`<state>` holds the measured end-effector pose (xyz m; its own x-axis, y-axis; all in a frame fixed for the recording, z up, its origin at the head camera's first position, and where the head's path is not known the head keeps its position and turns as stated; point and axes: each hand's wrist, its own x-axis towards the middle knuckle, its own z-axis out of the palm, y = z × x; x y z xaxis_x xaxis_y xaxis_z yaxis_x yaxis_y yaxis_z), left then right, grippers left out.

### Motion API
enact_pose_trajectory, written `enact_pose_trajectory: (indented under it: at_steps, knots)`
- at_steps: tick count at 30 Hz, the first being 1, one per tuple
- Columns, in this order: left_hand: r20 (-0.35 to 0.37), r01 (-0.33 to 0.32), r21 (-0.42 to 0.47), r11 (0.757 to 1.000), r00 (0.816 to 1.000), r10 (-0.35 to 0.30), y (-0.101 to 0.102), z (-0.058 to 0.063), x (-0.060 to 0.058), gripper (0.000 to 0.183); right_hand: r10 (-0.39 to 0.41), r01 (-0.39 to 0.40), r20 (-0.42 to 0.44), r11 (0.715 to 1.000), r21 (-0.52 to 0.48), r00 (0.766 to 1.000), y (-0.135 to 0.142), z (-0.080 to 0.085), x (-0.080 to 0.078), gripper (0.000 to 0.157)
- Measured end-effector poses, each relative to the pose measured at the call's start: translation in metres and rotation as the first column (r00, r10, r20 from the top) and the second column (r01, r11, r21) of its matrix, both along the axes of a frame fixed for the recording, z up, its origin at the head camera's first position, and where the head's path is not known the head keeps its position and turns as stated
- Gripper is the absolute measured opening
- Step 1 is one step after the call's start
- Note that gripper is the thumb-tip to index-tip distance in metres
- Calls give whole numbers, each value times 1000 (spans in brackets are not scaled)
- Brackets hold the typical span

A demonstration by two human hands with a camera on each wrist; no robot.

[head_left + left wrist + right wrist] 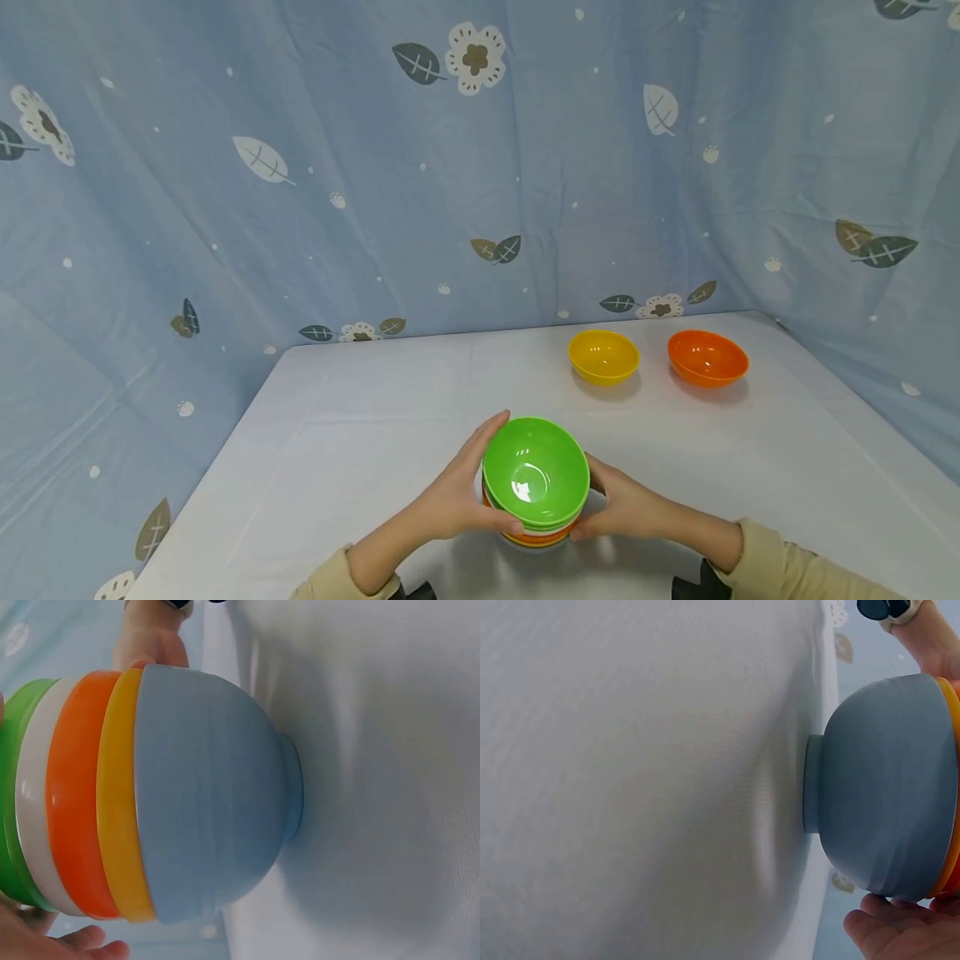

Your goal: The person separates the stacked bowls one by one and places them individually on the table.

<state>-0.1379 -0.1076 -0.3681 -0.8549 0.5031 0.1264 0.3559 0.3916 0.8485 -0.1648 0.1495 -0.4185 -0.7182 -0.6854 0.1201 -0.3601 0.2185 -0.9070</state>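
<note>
A stack of bowls stands upright at the front middle of the table, between my two hands. A green bowl tops it, its inside facing up. Below the green come a white bowl, an orange bowl, a yellow bowl and, lowest, a light blue bowl whose foot is close to the cloth. My left hand grips the stack's left side, thumb across the front and fingers toward the far rim. From the right, my right hand holds the stack, its fingers partly hidden behind it.
Farther back on the white-covered table sit a single yellow bowl and, to its right, a single orange bowl. A blue curtain with leaves and flowers hangs behind the table and along its sides.
</note>
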Motion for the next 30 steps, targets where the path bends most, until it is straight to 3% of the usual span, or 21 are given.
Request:
enact_pose_trajectory:
  at_steps: [7, 12, 30]
  knots:
    - [29, -9, -17, 1000, 1000, 9, 4, -1, -1, 117, -2, 2, 8, 1000, 2, 1000, 0, 1, 0, 97]
    - [-6, -37, -30, 999, 999, 37, 6, -1, -2, 112, -3, 3, 21, 1000, 3, 1000, 0, 1, 0, 97]
    - [-4, -95, 41, 995, 995, 95, 6, -3, -2, 106, -1, 1, 21, 1000, 8, 1000, -1, 2, 0, 99]
